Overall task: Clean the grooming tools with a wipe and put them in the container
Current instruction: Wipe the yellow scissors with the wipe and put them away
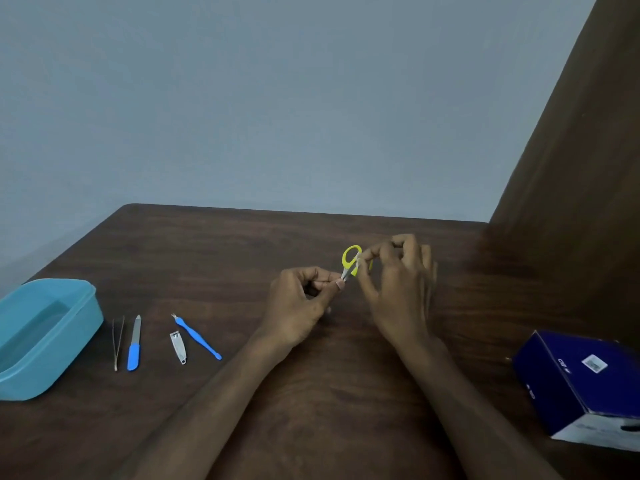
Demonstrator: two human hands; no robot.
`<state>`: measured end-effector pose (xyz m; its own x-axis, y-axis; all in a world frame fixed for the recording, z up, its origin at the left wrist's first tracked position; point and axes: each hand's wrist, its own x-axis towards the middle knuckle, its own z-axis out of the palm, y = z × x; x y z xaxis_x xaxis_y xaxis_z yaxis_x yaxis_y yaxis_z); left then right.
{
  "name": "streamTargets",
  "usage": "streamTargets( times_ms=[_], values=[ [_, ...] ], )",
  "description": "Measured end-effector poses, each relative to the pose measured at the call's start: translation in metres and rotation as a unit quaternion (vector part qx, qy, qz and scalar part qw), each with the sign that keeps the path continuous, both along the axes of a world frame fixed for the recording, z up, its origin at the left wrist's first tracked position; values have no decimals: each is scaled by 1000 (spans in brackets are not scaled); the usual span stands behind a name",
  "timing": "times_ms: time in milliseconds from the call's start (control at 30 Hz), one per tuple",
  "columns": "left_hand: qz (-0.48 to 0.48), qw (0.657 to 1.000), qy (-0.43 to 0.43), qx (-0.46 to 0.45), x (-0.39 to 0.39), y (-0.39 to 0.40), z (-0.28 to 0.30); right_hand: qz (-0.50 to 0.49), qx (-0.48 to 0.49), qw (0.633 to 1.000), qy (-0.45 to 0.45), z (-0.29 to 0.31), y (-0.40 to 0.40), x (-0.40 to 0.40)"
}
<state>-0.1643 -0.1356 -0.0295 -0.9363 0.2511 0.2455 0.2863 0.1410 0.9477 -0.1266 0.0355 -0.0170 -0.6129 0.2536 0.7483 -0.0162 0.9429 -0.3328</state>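
Observation:
Small scissors with yellow handles (350, 258) hang above the middle of the table. My left hand (304, 303) pinches their metal blades between thumb and fingertips. My right hand (398, 282) holds the handle end, its fingers curled; a bit of whitish material shows at its fingertips, too small to tell whether it is a wipe. A blue plastic container (74, 327) stands open at the left edge. Right of it lie metal tweezers (117, 342), a blue-handled nail file (135, 344), a nail clipper (178, 348) and a blue cuticle tool (197, 337).
A dark blue box (575, 375) sits near the table's right front. A brown panel (571, 168) rises at the right, against a grey-blue wall. The brown wooden table (242, 251) has bare surface beyond and in front of my hands.

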Motion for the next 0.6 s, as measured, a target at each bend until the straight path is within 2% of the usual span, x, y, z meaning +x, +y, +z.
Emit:
streamTargets(
  times_ms=[133, 300, 467, 600],
  values=[
    [0, 1000, -13, 25, 0, 0, 2, 40, 73, 996, -22, -2, -11, 5],
    [-4, 1000, -9, 3, 1, 0, 0, -45, 8, 999, 29, 3, -1, -2],
    [3, 1000, -19, 13, 0, -2, 1, 21, 78, 997, -22, -8, -17, 7],
    [-3, 1000, -15, -4, 3, 0, 3, -36, 21, 999, 30, 2, -5, -2]
  ],
)
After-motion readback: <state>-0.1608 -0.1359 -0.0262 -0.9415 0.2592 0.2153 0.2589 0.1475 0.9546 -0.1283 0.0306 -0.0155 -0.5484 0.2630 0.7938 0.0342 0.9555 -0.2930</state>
